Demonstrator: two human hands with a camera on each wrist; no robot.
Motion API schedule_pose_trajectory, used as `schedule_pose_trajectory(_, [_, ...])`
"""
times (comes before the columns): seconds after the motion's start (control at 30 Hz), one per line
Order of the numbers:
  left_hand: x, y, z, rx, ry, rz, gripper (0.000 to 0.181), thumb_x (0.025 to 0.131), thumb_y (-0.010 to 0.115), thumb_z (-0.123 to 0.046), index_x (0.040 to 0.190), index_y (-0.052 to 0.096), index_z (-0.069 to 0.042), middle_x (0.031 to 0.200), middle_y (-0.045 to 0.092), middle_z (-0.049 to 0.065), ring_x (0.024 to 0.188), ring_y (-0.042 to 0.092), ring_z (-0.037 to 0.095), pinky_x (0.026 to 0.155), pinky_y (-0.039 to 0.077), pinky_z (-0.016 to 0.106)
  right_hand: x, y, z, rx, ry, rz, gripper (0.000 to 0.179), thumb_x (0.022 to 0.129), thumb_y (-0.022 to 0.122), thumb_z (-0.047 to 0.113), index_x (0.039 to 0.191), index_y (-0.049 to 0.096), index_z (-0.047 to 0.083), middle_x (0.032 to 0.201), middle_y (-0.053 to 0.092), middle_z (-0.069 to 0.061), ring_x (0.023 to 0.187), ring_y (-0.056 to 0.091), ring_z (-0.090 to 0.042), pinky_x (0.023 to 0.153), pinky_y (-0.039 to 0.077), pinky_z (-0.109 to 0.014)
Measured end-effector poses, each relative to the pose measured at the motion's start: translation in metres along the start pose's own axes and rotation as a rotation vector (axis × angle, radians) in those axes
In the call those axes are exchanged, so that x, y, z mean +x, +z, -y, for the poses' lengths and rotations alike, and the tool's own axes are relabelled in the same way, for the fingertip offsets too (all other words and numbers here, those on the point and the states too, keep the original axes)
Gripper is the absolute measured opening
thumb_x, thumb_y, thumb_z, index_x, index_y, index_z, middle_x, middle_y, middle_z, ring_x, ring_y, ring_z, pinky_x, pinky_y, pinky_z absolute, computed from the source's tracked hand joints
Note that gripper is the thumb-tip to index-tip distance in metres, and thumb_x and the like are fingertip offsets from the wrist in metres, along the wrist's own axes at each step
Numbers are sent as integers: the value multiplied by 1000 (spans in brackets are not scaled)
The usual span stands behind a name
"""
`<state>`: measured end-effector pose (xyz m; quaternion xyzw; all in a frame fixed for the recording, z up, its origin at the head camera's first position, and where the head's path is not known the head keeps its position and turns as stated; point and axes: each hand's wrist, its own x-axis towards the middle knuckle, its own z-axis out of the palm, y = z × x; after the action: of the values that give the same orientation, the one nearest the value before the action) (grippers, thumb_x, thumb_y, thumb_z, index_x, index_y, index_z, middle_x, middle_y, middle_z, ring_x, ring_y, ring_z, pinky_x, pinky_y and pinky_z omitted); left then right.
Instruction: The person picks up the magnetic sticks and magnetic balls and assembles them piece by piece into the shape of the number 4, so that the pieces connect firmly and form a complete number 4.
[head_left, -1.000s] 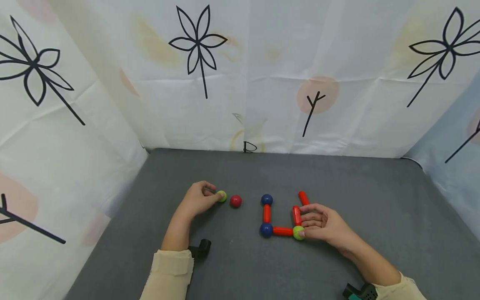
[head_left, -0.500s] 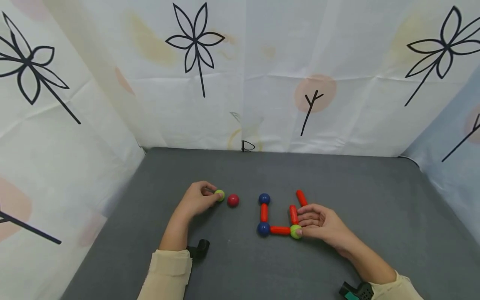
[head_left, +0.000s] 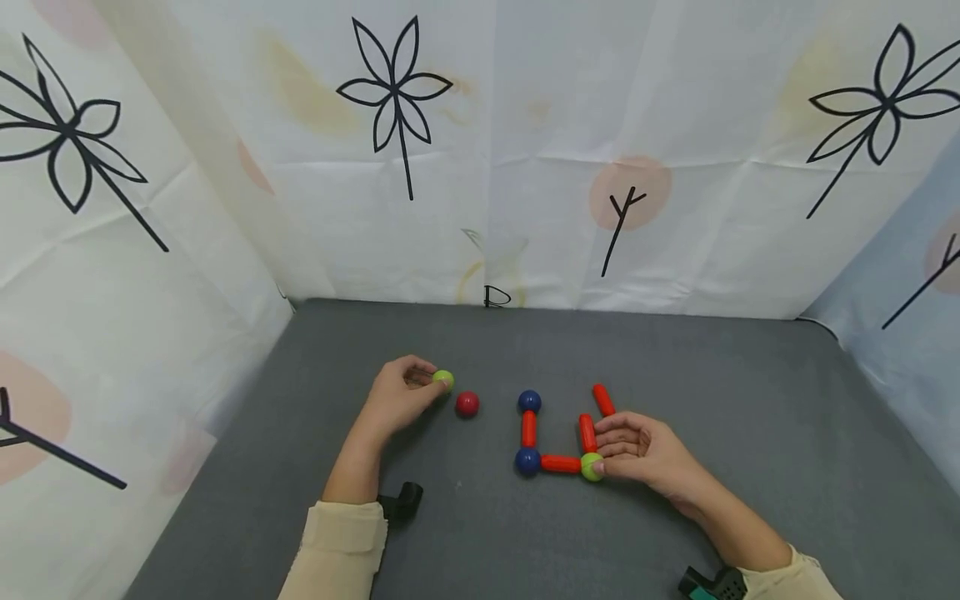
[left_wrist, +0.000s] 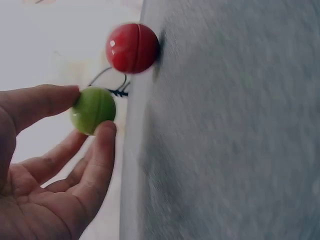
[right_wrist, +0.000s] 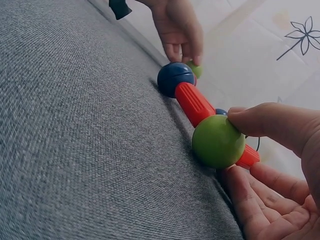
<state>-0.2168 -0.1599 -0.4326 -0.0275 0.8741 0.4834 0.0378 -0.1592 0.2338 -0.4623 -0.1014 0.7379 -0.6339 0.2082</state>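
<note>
My left hand [head_left: 400, 397] pinches a green ball [left_wrist: 93, 111] between thumb and fingertips, held just off the table. A red ball [head_left: 467, 405] lies on the table beside it. To the right is a U-shaped chain of balls and red ribbed rods: a blue ball [head_left: 529, 401] at the far left end, another blue ball [head_left: 528, 461] at the near left corner, and a second green ball [right_wrist: 218, 141] at the near right corner. My right hand [head_left: 654, 457] pinches that corner ball. From it a red rod [head_left: 587, 433] points away, its far end without a ball.
A loose red rod [head_left: 603, 399] lies just beyond my right fingers, partly hidden by them. The grey tabletop [head_left: 480, 533] is bordered at the back and sides by white patterned cloth [head_left: 525, 125].
The left hand has lifted the green ball slightly, up and away from the red ball. The right hand and the chain keep their places; the head view shifts a little.
</note>
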Motion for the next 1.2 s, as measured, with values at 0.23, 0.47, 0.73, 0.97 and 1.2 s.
schedule_pose_trajectory(0.23, [-4, 14, -20, -102, 61, 10, 31, 97, 79, -25, 122, 71, -10, 117, 70, 10, 101, 73, 22, 80, 58, 35, 0, 0, 0, 3, 1, -2, 60, 92, 81, 8, 140, 51, -12, 122, 71, -15, 105, 74, -16, 91, 61, -28])
schedule_pose_trajectory(0.47, [-3, 46, -51, -126, 140, 114, 27, 97, 79, -26, 118, 71, -11, 112, 70, 7, 95, 72, 18, 76, 58, 34, 0, -2, -1, 12, -3, -4, 59, 92, 81, 7, 139, 51, -12, 119, 72, -12, 104, 74, -15, 91, 61, -29])
schedule_pose_trajectory(0.73, [-4, 91, -78, -106, 206, 279, 28, 99, 76, -28, 119, 69, -10, 113, 68, 6, 95, 67, 19, 81, 58, 34, 0, 0, -2, 13, -9, -4, 59, 92, 81, 6, 138, 51, -13, 119, 72, -12, 103, 75, -15, 90, 61, -29])
schedule_pose_trajectory(0.97, [0, 120, -88, -93, 210, 333, 25, 100, 75, -25, 120, 70, -11, 114, 71, 6, 100, 70, 18, 86, 59, 35, 1, 0, -2, 8, -2, -9, 59, 92, 81, 6, 139, 51, -13, 119, 72, -12, 104, 75, -16, 91, 61, -30])
schedule_pose_trajectory(1.2, [0, 132, -89, -47, 181, 294, 21, 99, 76, -22, 116, 70, -11, 110, 72, 3, 97, 69, 13, 84, 59, 32, 2, -2, -2, 14, 12, 8, 60, 93, 80, 7, 141, 50, -12, 120, 71, -11, 105, 74, -16, 92, 61, -30])
